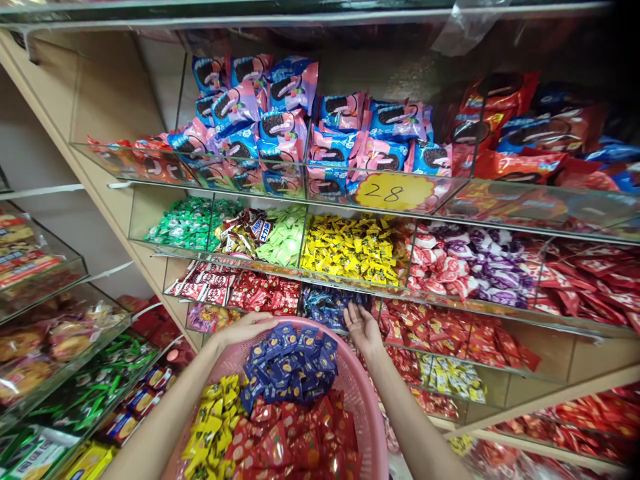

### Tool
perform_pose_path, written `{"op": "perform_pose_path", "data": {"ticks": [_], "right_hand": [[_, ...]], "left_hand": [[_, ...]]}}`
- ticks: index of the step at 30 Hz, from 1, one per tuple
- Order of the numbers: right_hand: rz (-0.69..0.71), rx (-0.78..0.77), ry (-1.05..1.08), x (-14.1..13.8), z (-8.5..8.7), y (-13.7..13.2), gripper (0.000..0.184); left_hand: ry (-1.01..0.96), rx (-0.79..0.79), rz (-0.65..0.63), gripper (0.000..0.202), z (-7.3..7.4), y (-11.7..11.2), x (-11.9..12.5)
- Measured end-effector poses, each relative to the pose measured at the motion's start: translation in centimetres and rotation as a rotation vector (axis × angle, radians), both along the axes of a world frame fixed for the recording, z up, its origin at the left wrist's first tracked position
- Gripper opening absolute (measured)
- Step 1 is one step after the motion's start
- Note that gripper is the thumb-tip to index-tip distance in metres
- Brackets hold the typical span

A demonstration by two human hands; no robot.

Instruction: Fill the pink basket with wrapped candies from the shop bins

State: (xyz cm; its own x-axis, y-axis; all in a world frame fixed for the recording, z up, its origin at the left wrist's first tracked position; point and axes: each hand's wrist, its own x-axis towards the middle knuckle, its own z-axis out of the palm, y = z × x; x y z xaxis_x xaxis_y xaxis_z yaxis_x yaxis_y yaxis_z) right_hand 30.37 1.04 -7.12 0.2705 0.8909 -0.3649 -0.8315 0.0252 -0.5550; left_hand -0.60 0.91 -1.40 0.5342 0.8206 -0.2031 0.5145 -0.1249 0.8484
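A pink plastic basket (377, 427) is in front of me. Inside it are dark blue wrapped candies (290, 363), red wrapped candies (295, 437) and yellow wrapped candies (215, 420). My left hand (246, 329) grips the basket's far left rim, its fingers pointing right along the edge and partly out of sight. Past the far right rim, my right hand (364, 328) is open with its fingers apart and nothing visible in it. It is beside a shelf compartment of dark blue wrapped candies (325, 305); whether the fingertips touch them, I cannot tell.
Stepped shelves with clear dividers hold yellow candies (350, 250), purple-and-white candies (500, 263) and red packets (425, 327). Blue-and-pink cookie packs (285, 87) fill the upper shelf, above a yellow "28" price tag (395, 191). Another rack with packaged buns (65, 337) stands left.
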Motion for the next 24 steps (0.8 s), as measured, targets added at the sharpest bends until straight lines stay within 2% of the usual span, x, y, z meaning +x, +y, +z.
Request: {"op": "perform_pose_path", "data": {"ticks": [6, 8, 11, 13, 14, 19, 24], "right_hand": [[-0.022, 0.018, -0.148, -0.5, 0.5, -2.0, 0.004], [-0.033, 0.024, -0.272, -0.5, 0.7, -2.9, 0.015], [-0.064, 0.118, -0.764, 0.0, 1.1, -4.2, 0.032], [-0.088, 0.218, -1.083, 0.4, 1.4, -4.8, 0.033], [-0.1, 0.258, -1.164, 0.5, 1.6, -5.1, 0.031], [-0.137, 0.349, -1.253, 0.0, 3.1, -6.2, 0.022], [-0.042, 0.381, -1.111, -1.0, 4.6, -6.8, 0.022]], "left_hand": [[0.002, 0.026, -0.016, 0.051, 0.1, 0.0, 0.0], [0.003, 0.028, -0.013, 0.051, 0.4, -0.2, 0.1], [0.019, 0.034, -0.01, 0.052, 0.7, -0.3, 0.2], [0.023, 0.038, -0.014, 0.053, 0.8, -0.4, 0.3], [0.022, 0.039, -0.016, 0.053, 0.9, -0.4, 0.3], [0.025, 0.033, -0.009, 0.054, 0.9, -0.5, 0.3], [0.013, 0.035, 0.0, 0.052, 0.6, -0.3, 0.2]]}}
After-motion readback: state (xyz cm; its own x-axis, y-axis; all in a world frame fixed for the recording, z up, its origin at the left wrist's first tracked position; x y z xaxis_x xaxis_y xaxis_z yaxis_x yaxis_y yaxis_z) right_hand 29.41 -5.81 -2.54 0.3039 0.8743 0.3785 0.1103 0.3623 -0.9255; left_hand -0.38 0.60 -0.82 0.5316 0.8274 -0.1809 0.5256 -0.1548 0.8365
